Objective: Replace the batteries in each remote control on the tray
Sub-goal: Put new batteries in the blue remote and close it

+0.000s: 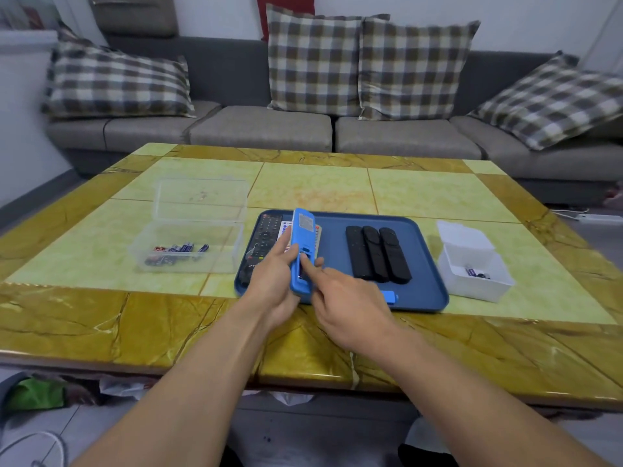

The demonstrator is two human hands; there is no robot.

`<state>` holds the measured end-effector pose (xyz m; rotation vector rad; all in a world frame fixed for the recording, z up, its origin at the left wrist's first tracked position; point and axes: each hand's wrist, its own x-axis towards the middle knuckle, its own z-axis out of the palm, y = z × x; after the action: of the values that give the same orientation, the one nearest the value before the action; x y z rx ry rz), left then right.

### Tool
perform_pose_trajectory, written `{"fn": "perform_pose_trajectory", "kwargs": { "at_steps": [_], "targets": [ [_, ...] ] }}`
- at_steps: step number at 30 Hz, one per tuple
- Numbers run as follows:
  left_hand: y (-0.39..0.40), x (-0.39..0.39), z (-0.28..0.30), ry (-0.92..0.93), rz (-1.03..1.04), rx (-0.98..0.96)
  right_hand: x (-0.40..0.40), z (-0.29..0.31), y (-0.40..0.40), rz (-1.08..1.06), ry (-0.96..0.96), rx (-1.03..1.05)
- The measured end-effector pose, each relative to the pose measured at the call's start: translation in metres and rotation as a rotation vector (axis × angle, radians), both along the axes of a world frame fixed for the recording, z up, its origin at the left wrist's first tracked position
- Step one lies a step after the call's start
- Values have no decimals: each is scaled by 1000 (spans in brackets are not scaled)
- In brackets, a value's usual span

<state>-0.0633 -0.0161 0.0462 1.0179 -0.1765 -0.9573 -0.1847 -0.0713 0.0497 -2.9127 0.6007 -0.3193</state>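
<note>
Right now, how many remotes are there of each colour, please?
Blue remote, held in the left hand: 1
Black slim remotes on the tray: 3
Black buttoned remote: 1
Light remotes, mostly hidden: 2, as far as I can tell
Total: 7

Soft even light, warped edges

No legible text. Label on back of blue remote (302,251) blurred; button markings on black remote (264,241) too small to read.
</note>
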Motion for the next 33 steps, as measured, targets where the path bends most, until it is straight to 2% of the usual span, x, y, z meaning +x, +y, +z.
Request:
{"fn": "perform_pose_trajectory", "kwargs": {
  "at_steps": [3, 6, 8, 14, 19, 22, 25, 28, 33],
  "targets": [
    [1, 4, 6, -47, 22, -51, 3, 7, -7, -27, -213, 472],
    [2, 6, 3, -97, 34, -1, -1, 12, -22, -160, -358, 916],
    [3, 6, 1, -109, 33, 37, -5, 13, -28, -188, -392, 1089],
    [-1, 0, -2, -131, 30, 106, -7, 13, -28, -108, -582, 1093],
    [-2, -2, 1, -69, 4, 64, -5, 15, -25, -71, -682, 1066],
    [-3, -3, 0, -16, -18, 40, -4, 14, -26, -158, -740, 911],
    [-4, -6, 2, -5, -34, 21, -4, 11, -27, -175, -791, 880],
    [-3, -8, 5, 12, -62, -2, -6, 6, -26, -109, -706, 715],
    [-4, -12, 3, -9, -103, 6, -11, -2, -32, -104, -585, 313]
  ]
}}
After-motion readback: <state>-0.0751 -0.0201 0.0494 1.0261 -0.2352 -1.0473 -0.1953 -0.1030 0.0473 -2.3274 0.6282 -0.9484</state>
